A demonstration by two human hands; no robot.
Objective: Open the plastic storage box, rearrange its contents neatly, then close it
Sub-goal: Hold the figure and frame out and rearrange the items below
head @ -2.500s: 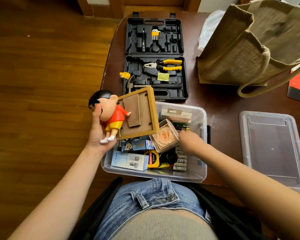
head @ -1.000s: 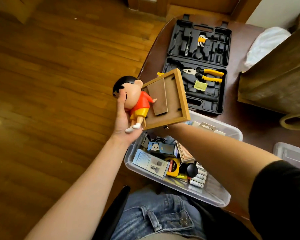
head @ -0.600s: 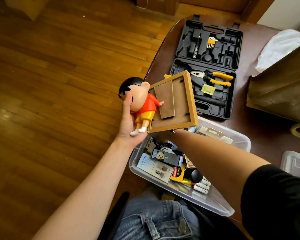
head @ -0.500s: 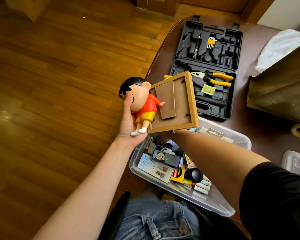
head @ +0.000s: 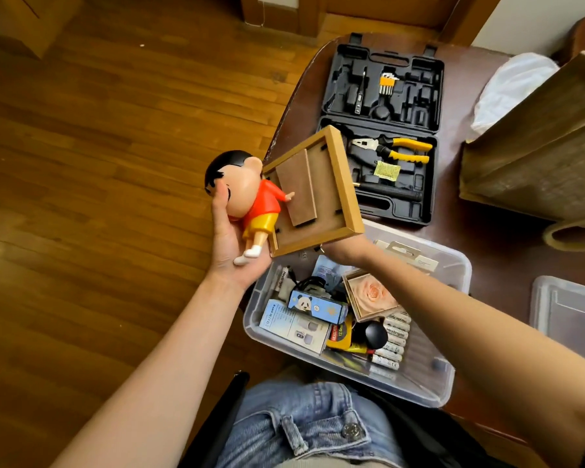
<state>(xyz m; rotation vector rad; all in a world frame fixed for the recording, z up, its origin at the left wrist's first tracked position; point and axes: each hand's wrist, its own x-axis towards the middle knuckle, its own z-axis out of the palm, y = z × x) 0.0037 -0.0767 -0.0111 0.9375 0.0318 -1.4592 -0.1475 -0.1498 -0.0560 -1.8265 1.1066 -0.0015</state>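
Observation:
The clear plastic storage box [head: 419,383] stands open at the table's near edge, its lid [head: 571,309] lying to the right. Above the box's left corner my left hand [head: 227,244] grips a cartoon boy figurine [head: 250,197] in a red shirt, with a wooden picture frame [head: 331,184] held back side up against it. My right hand [head: 343,248] reaches under the frame; only its wrist shows. Inside the box lie a rose picture box [head: 372,293], a panda box [head: 314,307], a white carton [head: 294,325], batteries [head: 394,339] and a tape measure [head: 340,334].
An open black tool case [head: 382,96] with yellow pliers [head: 395,150] lies behind the box. A jute bag [head: 537,157] and a white plastic bag [head: 510,86] stand at the back right. Wooden floor [head: 98,197] lies to the left of the table.
My right hand left the box's right side and went up under the frame. The figurine and frame rose slightly. In the last half second almost nothing moved.

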